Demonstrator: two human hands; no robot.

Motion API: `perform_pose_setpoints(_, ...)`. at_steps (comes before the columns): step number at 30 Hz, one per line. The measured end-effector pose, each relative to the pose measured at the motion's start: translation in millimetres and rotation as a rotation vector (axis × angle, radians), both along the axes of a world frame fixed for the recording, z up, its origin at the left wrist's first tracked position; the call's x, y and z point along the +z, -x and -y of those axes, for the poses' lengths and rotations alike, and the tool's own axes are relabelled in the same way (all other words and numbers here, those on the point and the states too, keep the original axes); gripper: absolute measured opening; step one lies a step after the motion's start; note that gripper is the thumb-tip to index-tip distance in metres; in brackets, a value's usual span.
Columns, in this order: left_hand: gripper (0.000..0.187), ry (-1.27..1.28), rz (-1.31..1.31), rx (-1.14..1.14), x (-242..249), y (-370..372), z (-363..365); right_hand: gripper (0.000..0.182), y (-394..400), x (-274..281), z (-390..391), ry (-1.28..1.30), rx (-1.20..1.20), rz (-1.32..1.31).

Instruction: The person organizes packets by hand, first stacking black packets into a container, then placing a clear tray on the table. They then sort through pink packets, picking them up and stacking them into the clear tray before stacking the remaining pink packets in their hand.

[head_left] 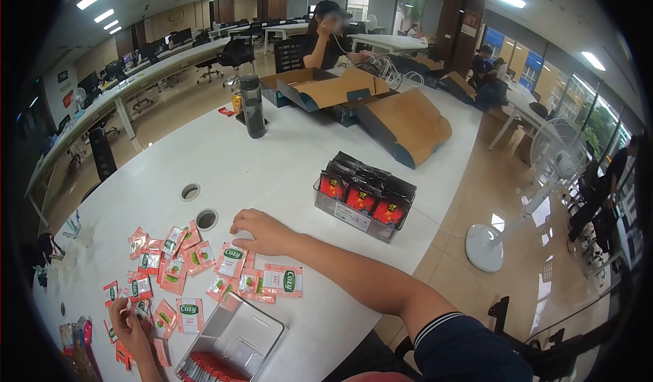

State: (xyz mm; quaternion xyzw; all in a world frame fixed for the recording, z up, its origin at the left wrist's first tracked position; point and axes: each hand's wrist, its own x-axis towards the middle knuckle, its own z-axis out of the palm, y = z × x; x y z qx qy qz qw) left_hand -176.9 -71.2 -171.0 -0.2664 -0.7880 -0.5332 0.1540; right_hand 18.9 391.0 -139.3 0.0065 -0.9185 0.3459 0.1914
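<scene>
Pink-and-white "Cozy" sachets (190, 315) lie scattered over the left part of the white table. My left hand (133, 332) is at the lower left among them, its fingers curled in a pinch at the edge of a sachet, partly hidden. My right hand (264, 233) rests palm down just above another sachet (231, 259), fingers apart and slightly bent, with nothing visible in them. A clear plastic bin (253, 327) stands at the bottom, with a row of red-edged sachets (207, 368) packed inside its near end.
A second clear bin (354, 220) holds black-and-red packets (360, 195) right of centre. Farther back are a dark bottle (252, 107) and open cardboard boxes (408, 124). Two round holes (206, 219) pierce the table (272, 171). A person sits opposite; a white fan (486, 246) stands right.
</scene>
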Motion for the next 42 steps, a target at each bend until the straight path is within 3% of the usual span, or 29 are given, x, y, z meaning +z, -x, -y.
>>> perform_pose_setpoints(42, 0.035, 0.058, -0.098, -0.043, 10, -4, -7, 0.032, 2, -2, 0, -0.024, 0.01, -0.014)
